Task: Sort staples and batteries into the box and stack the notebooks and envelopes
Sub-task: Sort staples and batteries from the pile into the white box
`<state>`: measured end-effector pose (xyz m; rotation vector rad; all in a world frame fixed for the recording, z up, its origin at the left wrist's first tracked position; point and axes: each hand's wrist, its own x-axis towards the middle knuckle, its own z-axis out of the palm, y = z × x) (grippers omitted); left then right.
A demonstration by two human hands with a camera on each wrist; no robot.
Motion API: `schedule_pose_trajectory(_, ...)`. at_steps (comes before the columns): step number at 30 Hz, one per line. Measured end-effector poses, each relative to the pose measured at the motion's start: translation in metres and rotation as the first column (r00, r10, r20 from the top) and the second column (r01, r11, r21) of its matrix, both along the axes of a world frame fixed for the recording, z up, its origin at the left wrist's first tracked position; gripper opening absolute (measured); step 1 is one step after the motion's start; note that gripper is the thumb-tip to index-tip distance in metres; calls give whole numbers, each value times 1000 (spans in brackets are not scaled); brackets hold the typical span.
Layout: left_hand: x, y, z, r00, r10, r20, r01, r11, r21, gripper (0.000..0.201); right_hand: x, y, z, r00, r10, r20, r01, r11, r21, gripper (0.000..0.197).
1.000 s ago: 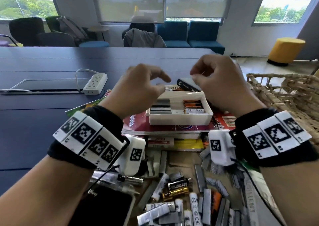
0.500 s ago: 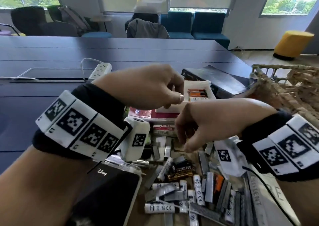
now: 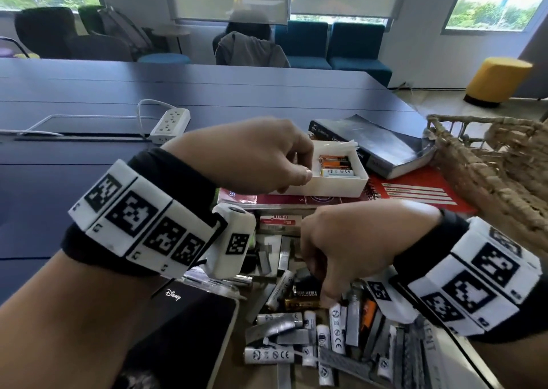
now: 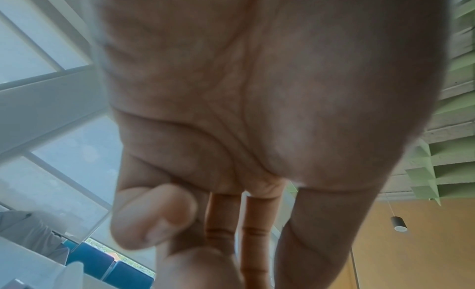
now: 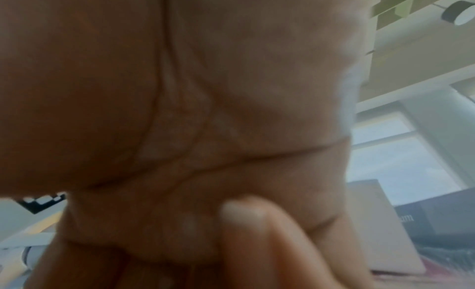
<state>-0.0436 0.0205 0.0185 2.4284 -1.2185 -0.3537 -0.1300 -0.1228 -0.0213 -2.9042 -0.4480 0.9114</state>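
1. Right hand (image 3: pixel 350 246): lower centre of the frame, knuckles up, fingers curled down into the loose pile; whether they grip anything cannot be told.
2. Left hand (image 3: pixel 252 157): centre, over the near-left part of the box, fingers curled with thumb against fingertips; any content of the pinch is hidden.
3. Loose batteries and staple strips (image 3: pixel 311 329): scattered at lower centre, just under the right hand.
4. White box (image 3: pixel 335 185): centre right, on the red notebooks (image 3: pixel 415 192); batteries (image 3: pixel 336 166) lie in its right compartment.
5. Dark book (image 3: pixel 376 142) and wicker basket (image 3: pixel 504 163): upper right, beyond the box.
6. Step judged: sorting in progress, many items unsorted. Next move calls for a firm pinch on one battery or strip, then carriage to its compartment.
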Motion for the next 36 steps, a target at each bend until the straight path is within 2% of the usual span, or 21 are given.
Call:
schedule_pose_trajectory(5, 0, 3, 0, 1000, 4, 26, -4, 1000, 26, 14, 0, 0, 1, 999, 16, -31, -17, 999, -27, 25)
schedule_pose_trajectory(10, 4, 5, 2, 999, 8, 33, -8, 1000, -4, 15, 7, -22, 15, 991, -97, 92, 84, 988, 130, 17)
schedule_pose_trajectory(13, 10, 9, 1, 994, 66, 89, -58, 994, -92, 12, 15, -39, 28, 946, -215, 242, 146, 951, 274, 15)
schedule_pose_trajectory(15, 14, 10, 0, 986, 96, 134, -75, 985, -156, 9, 21, -50, 35, 909, -295, 294, 157, 897, 414, 17)
schedule_pose_trajectory(18, 17, 7, -1, 984, 130, 121, -92, 956, -280, 12, 31, -61, 42, 864, -368, 343, 130, 821, 556, 19)
schedule_pose_trajectory(22, 17, 4, -4, 977, 196, 89, -144, 903, -405, 15, 38, -62, 38, 838, -406, 365, 101, 773, 626, 13)
schedule_pose_trajectory(25, 18, 2, -9, 983, 175, 59, -135, 899, -417, 11, 43, -59, 30, 820, -430, 378, 111, 768, 631, 9)
schedule_pose_trajectory(29, 21, -2, -17, 973, 208, 99, -142, 881, -451, 7, 48, -60, 23, 770, -474, 427, 84, 738, 670, 7)
schedule_pose_trajectory(32, 26, -2, -21, 967, 237, 89, -156, 834, -529, 10, 49, -64, 20, 705, -582, 405, 47, 608, 792, 9)
schedule_pose_trajectory(34, 29, -2, -25, 972, 235, 19, -181, 796, -577, 12, 50, -64, 19, 661, -646, 381, 3, 510, 860, 11)
schedule_pose_trajectory(36, 28, -6, -30, 976, 214, -43, -198, 782, -591, 13, 50, -62, 18, 649, -676, 350, -45, 426, 904, 12)
